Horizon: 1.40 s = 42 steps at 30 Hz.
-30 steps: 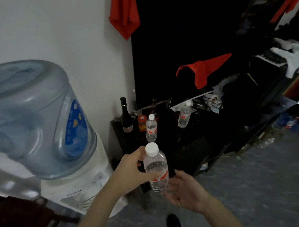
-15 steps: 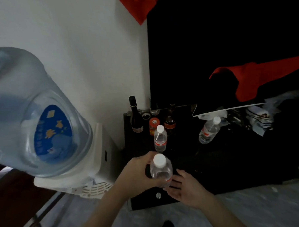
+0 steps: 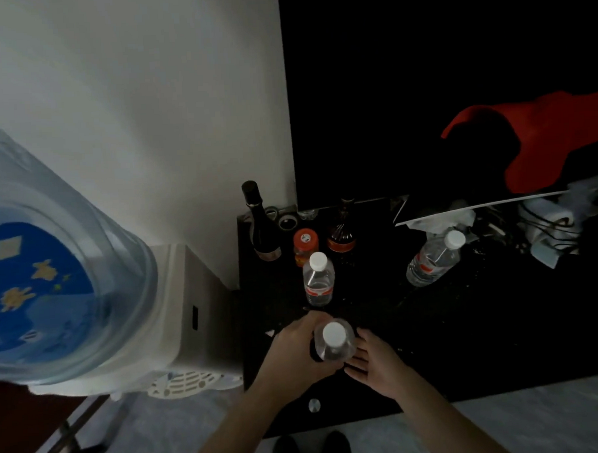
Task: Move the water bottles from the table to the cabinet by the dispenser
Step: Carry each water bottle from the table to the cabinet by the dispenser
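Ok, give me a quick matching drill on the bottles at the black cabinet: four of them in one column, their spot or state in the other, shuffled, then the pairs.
Things
1. held water bottle
2. middle water bottle
3. right water bottle
4. dark wine bottle

Places or states
A. at the cabinet's back left corner, by the wall
B. gripped by the left hand, with the right hand open beside it
C. off to the right, near the crumpled white paper
D. standing just in front of the orange-capped jar

Pairs: 1-B, 2-D, 3-C, 4-A
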Each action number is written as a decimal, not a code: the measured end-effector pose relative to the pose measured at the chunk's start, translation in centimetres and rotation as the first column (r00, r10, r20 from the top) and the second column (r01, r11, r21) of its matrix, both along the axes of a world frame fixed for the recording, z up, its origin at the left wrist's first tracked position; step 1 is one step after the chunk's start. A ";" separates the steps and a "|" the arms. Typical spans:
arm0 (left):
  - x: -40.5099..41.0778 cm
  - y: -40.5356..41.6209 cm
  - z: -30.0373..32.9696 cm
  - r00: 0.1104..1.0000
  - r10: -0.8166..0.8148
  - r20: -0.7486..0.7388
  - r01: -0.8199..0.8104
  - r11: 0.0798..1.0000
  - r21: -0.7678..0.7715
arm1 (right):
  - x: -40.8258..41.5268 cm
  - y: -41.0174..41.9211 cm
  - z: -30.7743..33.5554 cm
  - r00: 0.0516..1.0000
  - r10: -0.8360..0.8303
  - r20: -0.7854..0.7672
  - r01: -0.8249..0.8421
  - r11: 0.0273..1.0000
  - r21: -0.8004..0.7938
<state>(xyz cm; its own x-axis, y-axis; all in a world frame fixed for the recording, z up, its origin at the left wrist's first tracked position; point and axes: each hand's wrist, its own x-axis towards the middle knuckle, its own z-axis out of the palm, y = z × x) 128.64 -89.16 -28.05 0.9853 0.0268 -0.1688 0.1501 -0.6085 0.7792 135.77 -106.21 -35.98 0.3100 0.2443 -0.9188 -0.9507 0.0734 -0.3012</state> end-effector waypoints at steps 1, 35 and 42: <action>0.1 -0.1 -0.4 1.000 0.013 0.001 -0.013 1.000 -0.002 | 0.2 0.0 -0.2 1.000 0.025 0.003 -0.025 0.999 -0.023; 0.1 1.5 -0.6 0.980 -0.062 -0.187 0.090 0.985 0.147 | 2.8 0.2 5.0 0.866 0.406 0.291 -0.303 0.890 -0.340; -1.0 6.3 7.0 0.998 0.032 -0.046 -0.005 0.869 0.495 | 3.4 0.9 16.2 0.383 0.732 0.564 -0.297 0.675 -0.675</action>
